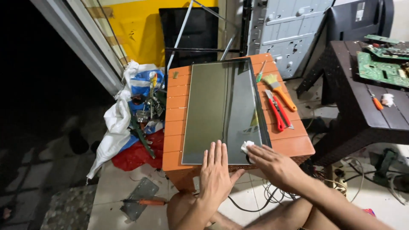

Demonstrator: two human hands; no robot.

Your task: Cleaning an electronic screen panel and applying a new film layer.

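Flat rectangular display panel [219,110], glossy grey-green face with a dark strip down its right side, lying lengthwise on the orange slatted counter [177,115] and covering most of its middle; near edge just short of the counter's front edge. Left hand [217,170]: palm down, fingers straight and together, flat on the panel's near edge, gripping nothing. Right hand [275,164]: fingers extended and pressed on a small crumpled white cloth [247,147], which sits on the panel's near right corner over the dark strip. On the counter to the right of the panel, apart from it: red-handled pliers [277,111], a paintbrush [279,90] with orange handle and pale bristles, and a green-handled screwdriver [260,74] near the far edge. Left of the counter, on the floor: a heap of white and blue sacks [121,115] holding mixed metal parts, over a red sheet [136,155]. On the tiled floor in front: a grey metal plate [138,204] with an orange-handled screwdriver [145,202] lying across it. Behind the counter: a dark screen [191,34] leaning upright against a yellow wall, and a pale grey metal back panel [289,30]. To the right: a dark brown counter [362,102] carrying green circuit boards [379,68], a small orange-handled tool [376,102] and a white wad [387,99]. Cables [268,198] lie loose on the floor beneath the right forearm.
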